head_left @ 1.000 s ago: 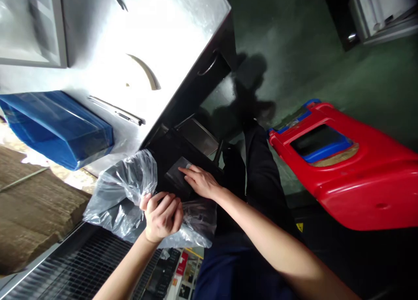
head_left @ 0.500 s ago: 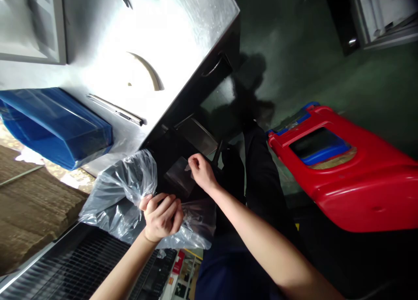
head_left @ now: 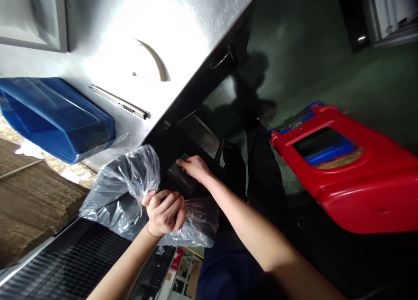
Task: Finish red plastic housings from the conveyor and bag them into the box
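Note:
My left hand [head_left: 166,210] is closed in a fist round the gathered neck of a clear plastic bag [head_left: 119,195]. The bag bulges out to the left of the fist, and more of its film spreads below and to the right. Just above and to the right, my right hand [head_left: 195,167] is closed in a pinch at the edge of a small see-through piece of plastic film [head_left: 183,178]. Against the dark background the film is hard to make out, and its far side blends into shadow.
A steel table [head_left: 183,43] carries a blue plastic bag [head_left: 62,117], a slim metal cutter [head_left: 119,102] and a curved tan strip [head_left: 156,60]. Brown cardboard [head_left: 32,204] lies at left, above a black grille [head_left: 85,252]. A red bin [head_left: 362,182] stands on the floor at right.
My right hand has moved left, nearer the left hand, with its fingertips now extended in a pinch. The left hand keeps its grip on the bag. The view has shifted slightly.

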Demonstrator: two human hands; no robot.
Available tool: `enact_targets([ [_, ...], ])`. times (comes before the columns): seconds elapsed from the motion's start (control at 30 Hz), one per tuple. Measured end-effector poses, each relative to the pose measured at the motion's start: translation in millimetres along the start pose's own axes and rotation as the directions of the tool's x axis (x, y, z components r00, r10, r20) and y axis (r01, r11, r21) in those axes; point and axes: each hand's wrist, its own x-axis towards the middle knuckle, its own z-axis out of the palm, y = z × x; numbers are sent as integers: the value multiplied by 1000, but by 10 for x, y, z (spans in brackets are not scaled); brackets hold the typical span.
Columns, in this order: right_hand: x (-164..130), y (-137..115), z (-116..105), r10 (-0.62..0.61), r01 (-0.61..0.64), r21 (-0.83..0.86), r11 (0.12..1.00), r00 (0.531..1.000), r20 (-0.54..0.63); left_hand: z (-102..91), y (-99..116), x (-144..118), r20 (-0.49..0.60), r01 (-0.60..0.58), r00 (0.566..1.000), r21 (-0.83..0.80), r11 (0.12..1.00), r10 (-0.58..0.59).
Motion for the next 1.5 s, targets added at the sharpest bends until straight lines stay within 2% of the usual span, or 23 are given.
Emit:
enact_targets([
  [0.1, 10, 98, -25, 49, -52, 64, 997, 998, 50, -16, 5, 15, 12, -5, 1000, 4, 1000, 5],
  [0.23, -26, 221, -48, 72, -78, 113, 991, 996, 55, -9, 13, 21, -1, 3, 1000, 2, 1000, -3],
  [0.4, 23, 163, 65, 46, -51, 144, 988, 998, 36, -7, 12, 4, 4, 5, 1000, -3, 1000, -5],
  [0.5, 80, 71, 109, 35, -37, 112, 993, 999, 15, -38, 7, 2, 48, -3, 999, 7, 1000, 3],
  [0.63, 64, 29, 57, 29, -29, 20, 999, 1000, -10, -60, 5, 18, 67, -14, 998, 25, 1000, 13],
  [0.77, 3, 60, -3, 56, -60, -80, 995, 997, -43, -32, 6, 43, 20, -17, 1000, 22, 1000, 16],
  [0.87, -12, 89, 3, 83, -85, -70, 994, 996, -33, -10, 2, 53, -17, -7, 1000, 19, 1000, 8],
  [1.07, -38, 135, -1, 82, -82, 2, 997, 996, 32, -71, 71, 115, 62, 12, 998, 19, 1000, -13],
  [1.13, -46, 136, -20, 71, -71, 2, 997, 997, 36, -144, 103, 205, 140, 48, 989, 26, 999, -51],
  [1.2, -42, 131, -38, 64, -63, -11, 998, 997, 37, -238, 98, 342, 283, 42, 958, 34, 999, -50],
  [1.3, -19, 125, -59, 61, -59, -43, 997, 998, 36, -342, -7, 613, 502, -64, 865, 91, 994, 10],
  [1.4, -10, 136, -70, 70, -68, -66, 996, 997, 26, -314, -191, 893, 688, -155, 726, 185, 970, -15],
  [1.5, -40, 167, -86, 70, -69, -68, 995, 997, 17, -182, -377, 1093, 831, -188, 555, 182, 965, -49],
])
